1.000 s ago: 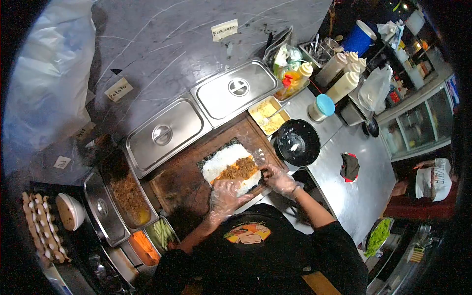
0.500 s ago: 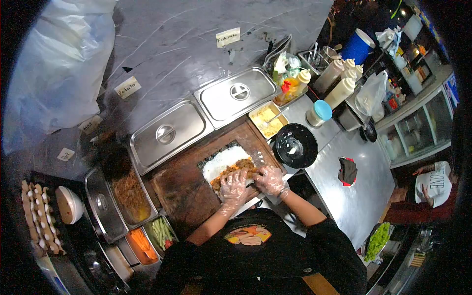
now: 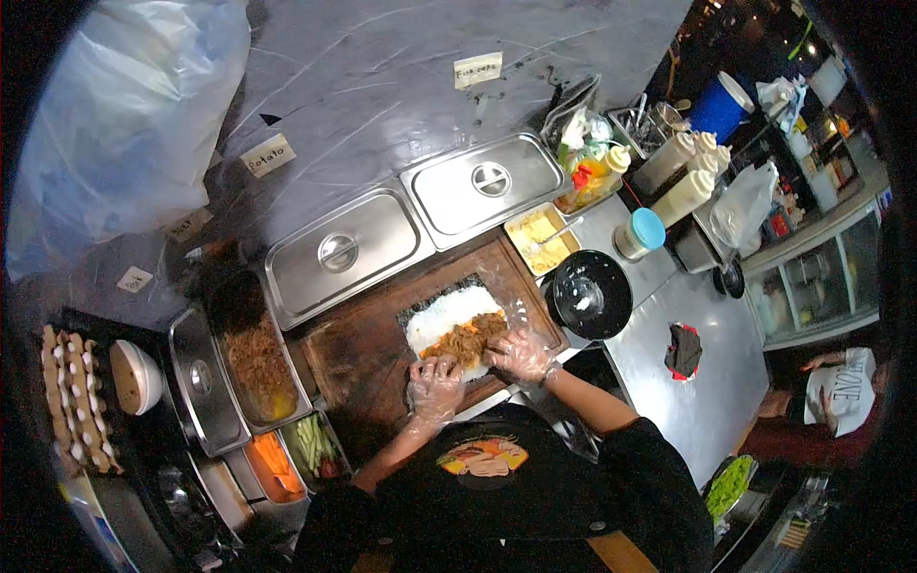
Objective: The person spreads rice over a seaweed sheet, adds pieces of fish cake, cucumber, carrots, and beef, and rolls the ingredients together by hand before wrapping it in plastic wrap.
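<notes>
A dark seaweed sheet [image 3: 413,311] spread with white rice [image 3: 447,313] lies on the brown wooden cutting board [image 3: 358,368]. A band of shredded brown meat [image 3: 465,341] runs across the rice, with some orange strips showing at its edge. My left hand [image 3: 437,390], in a clear plastic glove, has its fingers bent over the sheet's near left corner. My gloved right hand [image 3: 522,356] closes its fingers at the sheet's right edge, against the end of the meat. What lies under the fingertips is partly hidden.
Two lidded steel pans [image 3: 349,250] border the board's far side. A yellow-filled tray [image 3: 540,239] and a black bowl [image 3: 588,294] stand to the right. Left are shredded meat [image 3: 256,368], carrot strips [image 3: 274,468] and cucumber strips [image 3: 313,445]. Another person [image 3: 841,392] is at far right.
My left hand has drawn back from the meat to the sheet's near left corner. My right hand has shifted slightly, and more of the meat shows. The camera view has also shifted.
</notes>
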`<state>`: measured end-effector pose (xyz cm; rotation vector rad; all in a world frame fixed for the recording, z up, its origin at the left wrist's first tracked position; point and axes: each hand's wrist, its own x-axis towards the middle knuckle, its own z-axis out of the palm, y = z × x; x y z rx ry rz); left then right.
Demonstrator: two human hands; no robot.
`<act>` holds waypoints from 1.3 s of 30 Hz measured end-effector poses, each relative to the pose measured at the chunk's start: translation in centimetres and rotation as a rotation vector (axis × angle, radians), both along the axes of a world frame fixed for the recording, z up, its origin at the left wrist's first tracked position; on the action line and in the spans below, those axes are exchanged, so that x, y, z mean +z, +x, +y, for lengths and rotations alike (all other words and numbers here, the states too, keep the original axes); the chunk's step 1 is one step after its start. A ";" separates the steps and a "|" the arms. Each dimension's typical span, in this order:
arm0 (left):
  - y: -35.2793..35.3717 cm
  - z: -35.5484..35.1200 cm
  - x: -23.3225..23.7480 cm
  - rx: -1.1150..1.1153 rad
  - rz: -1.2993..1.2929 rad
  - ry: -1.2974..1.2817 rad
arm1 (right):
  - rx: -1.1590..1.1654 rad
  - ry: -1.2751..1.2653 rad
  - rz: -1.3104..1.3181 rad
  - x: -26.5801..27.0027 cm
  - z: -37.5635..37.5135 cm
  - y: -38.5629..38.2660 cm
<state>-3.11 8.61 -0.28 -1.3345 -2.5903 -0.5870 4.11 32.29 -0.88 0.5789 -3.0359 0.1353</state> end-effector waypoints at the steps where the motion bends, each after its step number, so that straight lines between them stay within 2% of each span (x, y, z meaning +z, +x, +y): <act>1: -0.2 0.1 0.2 -0.004 -0.012 0.002 | 0.020 0.015 -0.029 0.5 0.1 -0.4; 2: -0.4 0.3 0.3 -0.009 -0.024 0.005 | 0.029 0.018 -0.029 1.1 0.3 -1.0; 5: -1.4 0.5 1.2 0.007 -0.028 0.078 | 0.039 -0.261 0.006 4.2 0.7 -3.3; 6: -1.9 0.6 1.7 0.015 -0.029 0.076 | 0.047 -0.263 0.004 5.1 0.8 -4.2; 8: -3.2 1.1 3.2 -0.014 -0.268 0.133 | 0.095 -0.367 -0.108 6.1 1.2 -5.9; 9: -4.0 1.0 3.9 0.000 -0.473 0.110 | 0.144 -0.411 -0.141 5.8 1.6 -6.4; 12: -5.7 0.7 2.0 -0.118 -0.570 0.044 | 0.179 -0.486 -0.189 4.6 1.8 -7.4; 13: -6.1 0.8 2.8 -0.077 -0.845 0.013 | 0.190 -0.487 -0.266 4.3 2.0 -7.8; 16: -7.0 0.9 0.6 -0.191 -0.954 0.162 | 0.183 -0.512 -0.374 4.1 2.3 -8.6; 17: -7.2 0.6 -0.7 -0.224 -0.834 0.153 | 0.168 -0.485 -0.397 3.8 2.4 -8.8; 18: -7.1 0.9 0.0 -0.125 -0.933 0.184 | 0.175 -0.648 -0.396 1.9 2.7 -8.8; 19: -7.2 0.8 -0.3 -0.083 -0.972 0.115 | 0.045 -0.815 -0.552 -5.3 3.6 -8.2; 20: -7.4 1.0 -2.1 -0.130 -0.905 0.194 | 0.017 -0.772 -0.603 -3.0 3.5 -8.4; 21: -7.2 1.2 0.4 -0.073 -0.896 0.227 | 0.105 -0.584 -0.423 2.7 3.1 -9.1; 22: -7.6 1.3 0.8 -0.080 -0.965 0.193 | 0.124 -0.620 -0.326 0.4 3.3 -9.1; 23: -8.2 1.5 1.0 -0.080 -1.031 0.147 | 0.138 -0.623 -0.348 0.2 3.3 -9.5; 24: -8.4 1.8 2.3 -0.097 -0.925 0.130 | 0.160 -0.638 -0.378 0.2 3.1 -9.8; 25: -8.2 1.6 2.0 -0.051 -0.975 0.164 | 0.147 -0.651 -0.312 0.0 2.9 -9.5; 26: -8.4 1.0 -2.6 -0.072 -0.893 0.240 | 0.146 -0.670 -0.253 0.1 2.7 -9.5; 28: -8.1 -2.2 -8.2 -0.326 -0.086 0.146 | 0.100 -0.642 -0.360 1.4 2.6 -10.0; 30: -8.8 -1.9 -9.8 -0.277 -0.054 0.170 | 0.098 -0.633 -0.340 1.9 2.7 -10.3; 32: -9.2 -1.6 -10.0 -0.225 -0.027 0.192 | 0.146 -0.805 -0.287 0.3 2.5 -10.4; 34: -8.7 -1.3 -8.9 -0.215 -0.129 0.245 | 0.091 -0.745 -0.358 -1.3 2.4 -10.6; 35: -8.0 0.6 -5.4 -0.117 0.063 0.439 | 0.084 -0.751 -0.343 -1.7 2.4 -10.7; 36: -8.4 0.7 -5.8 -0.122 0.067 0.442 | 0.076 -0.757 -0.330 -2.1 2.5 -10.6; 39: -9.4 0.5 -7.8 -0.155 0.735 0.082 | 0.065 -0.711 -0.280 -1.2 2.3 -10.3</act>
